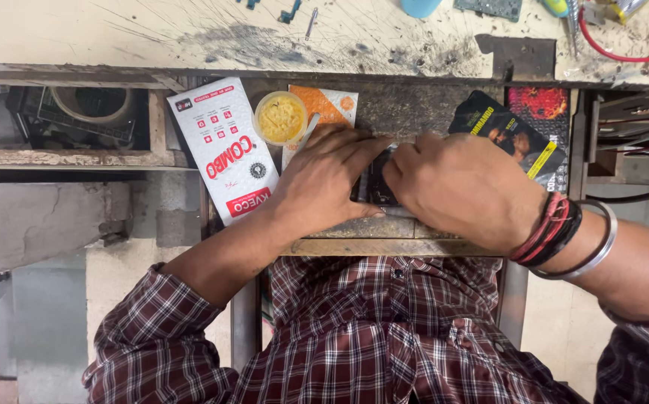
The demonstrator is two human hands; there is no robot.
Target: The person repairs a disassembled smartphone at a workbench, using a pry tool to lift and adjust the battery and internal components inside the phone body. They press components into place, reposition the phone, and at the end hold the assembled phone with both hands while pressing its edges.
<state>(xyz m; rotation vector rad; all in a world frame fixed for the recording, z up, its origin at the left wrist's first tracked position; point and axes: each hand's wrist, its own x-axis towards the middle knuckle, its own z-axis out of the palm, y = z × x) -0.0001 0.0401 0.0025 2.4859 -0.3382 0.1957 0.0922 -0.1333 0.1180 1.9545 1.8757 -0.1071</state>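
A person in a plaid shirt bends over a scarred bench, both hands closed in on a small dark device lying on the pulled-out drawer below the bench edge. The left hand lies flat over the device's left side, fingers close together and stretched forward, thumb along its lower edge. The right hand curls over the device's right side, fingers bent narrow and pressed onto it; whether they pinch anything small cannot be told. Red and black thread bands and a metal bangle circle the right wrist.

Left of the device, a white card pack lies slanted, and just beside that a round yellow tub sits partly on an orange-and-white packet. Right of the device lies a black packet, over a red-and-black one. Further from the device, on the bench top, a red wire, a blue object and a green board are cut off by the frame's upper edge.

Most of the device is hidden under the two hands; only a dark strip between them shows, so its kind is hard to make out. A tape roll sits in the dim compartment far left of the device.
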